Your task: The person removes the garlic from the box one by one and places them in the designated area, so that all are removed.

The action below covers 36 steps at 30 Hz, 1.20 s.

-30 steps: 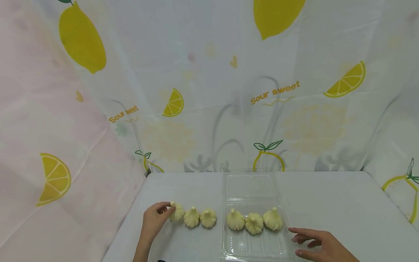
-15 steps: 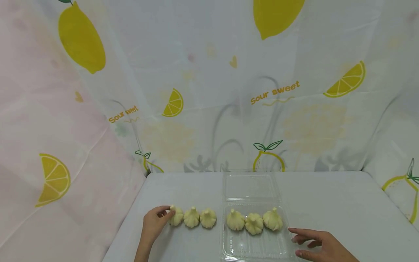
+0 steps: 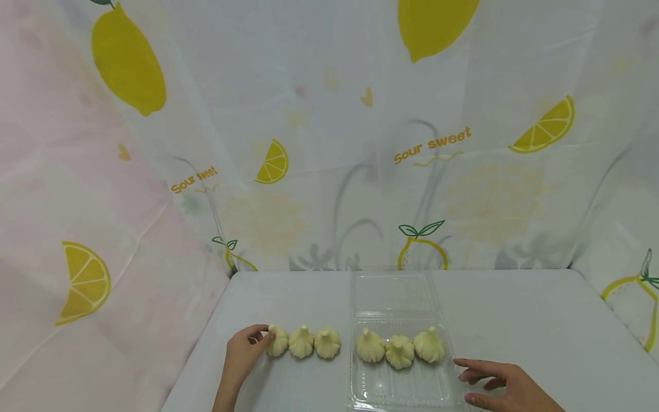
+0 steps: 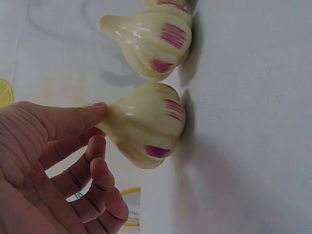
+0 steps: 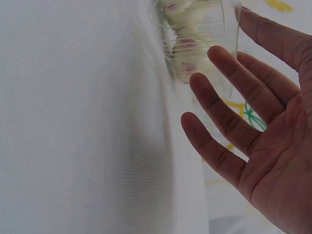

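My left hand [image 3: 244,350] pinches the neck of a garlic bulb [image 4: 146,126] between thumb and forefinger, the other fingers bent loosely behind. This bulb, cream with purple streaks and glossy, sits on the table at the left end of a row. Beside it stand a second garlic bulb [image 3: 301,342] and a third garlic bulb [image 3: 327,344]. To their right lies a clear plastic box [image 3: 396,392], lid folded back, with three more garlic bulbs [image 3: 400,352] inside. My right hand [image 3: 501,384] holds nothing; its spread fingers are at the box's right edge, and whether they touch it I cannot tell.
The white table [image 3: 520,320] reaches back to a hanging cloth [image 3: 319,114] printed with lemons. Behind the box body, its transparent lid [image 3: 393,293] lies flat near the back edge.
My left hand has lowered slightly with its garlic bulb, which has come down level with the other two in the row. The right hand and the box have stayed still.
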Tool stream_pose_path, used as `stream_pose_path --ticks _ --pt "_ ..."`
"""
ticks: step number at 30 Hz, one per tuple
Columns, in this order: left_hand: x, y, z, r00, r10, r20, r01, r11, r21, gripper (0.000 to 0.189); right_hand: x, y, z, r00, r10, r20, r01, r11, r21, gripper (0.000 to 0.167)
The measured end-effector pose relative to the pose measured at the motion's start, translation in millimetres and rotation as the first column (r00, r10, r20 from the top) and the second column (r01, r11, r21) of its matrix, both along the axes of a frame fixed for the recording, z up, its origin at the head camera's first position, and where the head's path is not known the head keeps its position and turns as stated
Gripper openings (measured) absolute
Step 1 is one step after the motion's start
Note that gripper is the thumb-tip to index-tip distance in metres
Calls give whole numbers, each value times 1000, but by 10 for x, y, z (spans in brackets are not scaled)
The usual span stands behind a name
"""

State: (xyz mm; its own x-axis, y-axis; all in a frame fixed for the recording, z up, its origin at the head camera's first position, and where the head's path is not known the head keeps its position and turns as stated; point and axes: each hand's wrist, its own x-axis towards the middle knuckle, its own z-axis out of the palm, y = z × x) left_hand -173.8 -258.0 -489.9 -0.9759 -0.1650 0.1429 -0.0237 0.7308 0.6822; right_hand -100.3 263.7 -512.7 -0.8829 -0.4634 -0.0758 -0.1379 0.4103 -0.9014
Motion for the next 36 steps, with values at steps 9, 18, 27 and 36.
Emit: stream_pose_path --ticks 9,18,27,36 --pt "40 83 110 999 -16 -29 16 1000 -11 21 3 -5 22 1000 -1 13 1 1000 3 52" --pt "74 180 231 996 -28 -81 24 998 -57 23 15 -6 36 999 13 -36 -13 1000 18 49" --pt "102 304 304 984 -88 -152 86 996 -21 20 11 -1 17 997 26 -66 -24 999 26 48" --pt "113 471 309 965 -158 -207 160 987 -7 18 15 3 12 996 28 -88 -27 999 21 48"
